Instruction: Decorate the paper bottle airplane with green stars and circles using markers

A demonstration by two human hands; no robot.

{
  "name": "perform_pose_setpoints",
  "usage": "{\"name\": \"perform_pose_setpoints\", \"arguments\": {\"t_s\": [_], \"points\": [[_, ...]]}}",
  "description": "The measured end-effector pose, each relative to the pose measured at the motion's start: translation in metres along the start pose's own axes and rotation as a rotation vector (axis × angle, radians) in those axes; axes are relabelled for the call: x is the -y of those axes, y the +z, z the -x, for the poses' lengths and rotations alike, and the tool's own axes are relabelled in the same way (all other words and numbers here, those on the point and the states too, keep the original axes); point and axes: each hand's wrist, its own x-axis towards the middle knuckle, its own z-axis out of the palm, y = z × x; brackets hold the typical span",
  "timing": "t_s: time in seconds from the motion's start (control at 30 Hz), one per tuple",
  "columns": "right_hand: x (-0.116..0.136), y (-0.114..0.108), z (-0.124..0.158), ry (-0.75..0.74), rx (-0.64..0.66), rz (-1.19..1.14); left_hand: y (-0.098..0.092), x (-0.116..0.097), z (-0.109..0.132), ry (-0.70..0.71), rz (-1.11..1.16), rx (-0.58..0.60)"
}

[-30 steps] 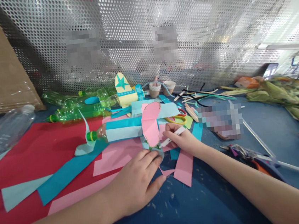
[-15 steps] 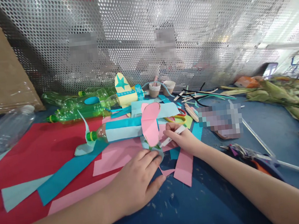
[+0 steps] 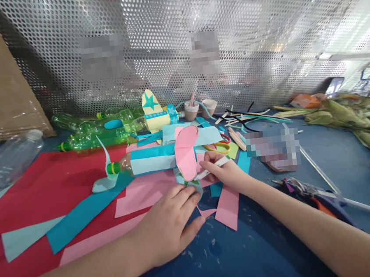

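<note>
My right hand (image 3: 221,170) is closed round a white pen (image 3: 210,169). The pen's tip points down-left, at a small light blue paper piece (image 3: 197,191). My left hand (image 3: 176,218) lies flat with its fingers stretched out, pressing on that piece and hiding much of it. Just beyond both hands, a plastic bottle (image 3: 125,165) wrapped in blue and pale paper lies on its side. Pink rounded paper (image 3: 186,153) stands over its right end, and a pale paper propeller (image 3: 104,185) is at its green cap.
Red paper sheets (image 3: 76,176) and coloured strips spread over the left. Green bottles (image 3: 100,136) and a decorated yellow bottle (image 3: 157,122) lie at the back. On the right are scissors (image 3: 218,146), a glue gun (image 3: 313,197), dry husks (image 3: 345,121) and small pots (image 3: 191,110).
The pen and the fingers of my right hand have shifted slightly to the left over the light blue paper piece. My left hand keeps its place.
</note>
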Motion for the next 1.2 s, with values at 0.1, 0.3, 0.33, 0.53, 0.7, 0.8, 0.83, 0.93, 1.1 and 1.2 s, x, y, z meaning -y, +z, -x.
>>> {"name": "perform_pose_setpoints", "arguments": {"t_s": [0.1,0.3,0.33,0.53,0.7,0.8,0.83,0.93,1.1,1.2], "points": [[0.0,0.0,0.0,0.001,-0.004,-0.003,-0.001,0.0,0.0,-0.007,-0.002,0.003],[-0.002,0.0,-0.001,0.006,-0.033,-0.016,0.003,0.001,0.002,-0.017,0.019,-0.008],[-0.003,0.0,-0.001,0.007,-0.032,-0.02,0.003,0.001,0.002,-0.015,0.016,-0.011],[-0.003,0.0,-0.001,0.012,-0.025,-0.043,0.001,0.0,0.0,0.004,-0.012,-0.006],[-0.001,0.0,-0.001,0.016,-0.028,-0.075,-0.001,0.0,0.0,0.008,-0.026,-0.005],[0.0,0.0,0.0,0.014,-0.027,-0.104,-0.001,0.0,-0.001,0.007,-0.018,-0.001],[0.0,0.0,0.0,0.016,-0.029,-0.116,-0.001,0.0,0.0,0.005,-0.013,0.006],[0.0,0.0,0.0,0.025,-0.057,-0.165,0.001,0.001,0.001,0.006,0.013,0.0],[0.001,-0.007,-0.006,0.015,-0.229,-0.326,-0.002,0.001,0.003,-0.106,0.197,-0.066],[0.004,-0.012,-0.008,0.014,-0.287,-0.434,-0.011,0.002,-0.001,-0.361,0.445,-0.11]]}}
